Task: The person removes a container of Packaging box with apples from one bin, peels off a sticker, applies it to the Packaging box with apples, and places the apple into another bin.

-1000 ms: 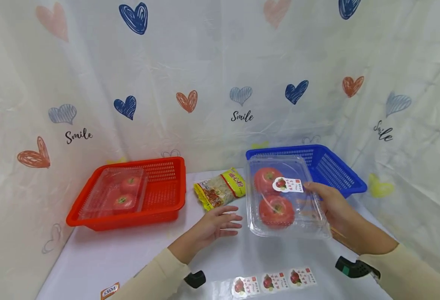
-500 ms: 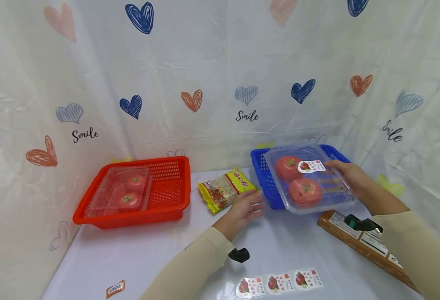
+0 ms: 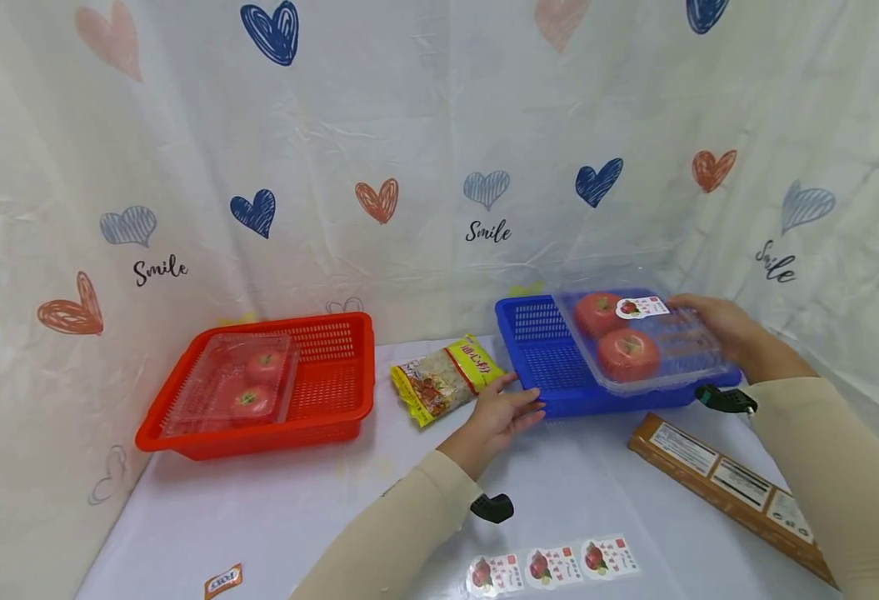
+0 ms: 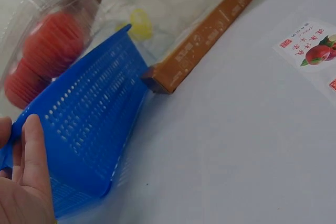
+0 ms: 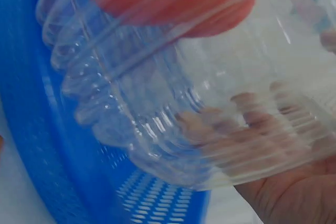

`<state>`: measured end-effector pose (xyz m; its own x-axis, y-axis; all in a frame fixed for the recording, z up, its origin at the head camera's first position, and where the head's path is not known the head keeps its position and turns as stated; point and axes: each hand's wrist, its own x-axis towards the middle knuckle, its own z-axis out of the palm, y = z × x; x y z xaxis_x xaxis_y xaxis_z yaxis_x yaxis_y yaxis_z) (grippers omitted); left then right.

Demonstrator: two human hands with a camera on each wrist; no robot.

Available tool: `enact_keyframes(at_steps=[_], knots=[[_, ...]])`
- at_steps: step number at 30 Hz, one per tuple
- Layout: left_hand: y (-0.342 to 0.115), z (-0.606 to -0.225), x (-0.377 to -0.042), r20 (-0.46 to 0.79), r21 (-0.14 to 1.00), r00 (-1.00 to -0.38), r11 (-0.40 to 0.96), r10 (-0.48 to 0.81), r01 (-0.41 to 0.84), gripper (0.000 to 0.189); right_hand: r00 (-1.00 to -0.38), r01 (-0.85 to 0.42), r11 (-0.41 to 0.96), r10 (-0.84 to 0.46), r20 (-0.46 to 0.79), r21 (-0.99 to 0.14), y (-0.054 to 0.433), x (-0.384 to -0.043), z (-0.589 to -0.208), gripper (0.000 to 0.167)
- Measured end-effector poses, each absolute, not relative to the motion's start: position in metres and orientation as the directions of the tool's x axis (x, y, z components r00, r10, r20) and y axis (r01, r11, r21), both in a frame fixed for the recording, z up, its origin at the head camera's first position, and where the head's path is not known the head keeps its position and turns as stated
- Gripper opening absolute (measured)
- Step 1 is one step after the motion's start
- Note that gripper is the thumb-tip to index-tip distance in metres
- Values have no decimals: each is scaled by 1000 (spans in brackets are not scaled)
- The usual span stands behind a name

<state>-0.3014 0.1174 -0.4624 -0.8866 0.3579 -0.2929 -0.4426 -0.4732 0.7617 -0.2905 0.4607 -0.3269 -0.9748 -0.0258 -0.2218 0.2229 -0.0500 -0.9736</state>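
Note:
My right hand (image 3: 727, 333) grips a clear plastic clamshell box (image 3: 675, 362) by its right side. Two red apples (image 3: 629, 354) lie inside, and a white fruit sticker (image 3: 641, 307) is on the lid. The box is tilted over the right part of the blue basket (image 3: 547, 362); in the right wrist view, fingers show through its ridged clear wall (image 5: 113, 124). My left hand (image 3: 493, 417) holds the near left corner of the basket, thumb and fingers on either side of the rim (image 4: 79, 69) in the left wrist view.
At left a red basket (image 3: 330, 379) contains another clear box (image 3: 207, 379) of red apples. Between the baskets lies a yellow food packet (image 3: 446, 379). A long brown box (image 3: 724, 487) is at right; a sticker strip (image 3: 551, 567) and small orange packet (image 3: 223, 581) lie in front.
My right hand has carried the apple box right and back, over the blue basket. My left hand has moved right from beside the yellow packet and now holds the basket's corner.

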Motion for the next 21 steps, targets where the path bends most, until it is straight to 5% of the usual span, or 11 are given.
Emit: enact_keyframes(at_steps=[12, 17, 21], knots=[[120, -466, -304, -302, 786, -875, -420, 379, -453, 55, -971, 240, 79, 35, -238, -968, 494, -321, -342, 15], [120, -468, -302, -311, 791, -871, -404, 381, -459, 56, -963, 267, 273, 112, -246, -924, 502, -332, -355, 73], [119, -465, -302, -298, 801, -875, -399, 382, -447, 56, -966, 257, 299, 105, -236, -919, 505, -338, -360, 84]])
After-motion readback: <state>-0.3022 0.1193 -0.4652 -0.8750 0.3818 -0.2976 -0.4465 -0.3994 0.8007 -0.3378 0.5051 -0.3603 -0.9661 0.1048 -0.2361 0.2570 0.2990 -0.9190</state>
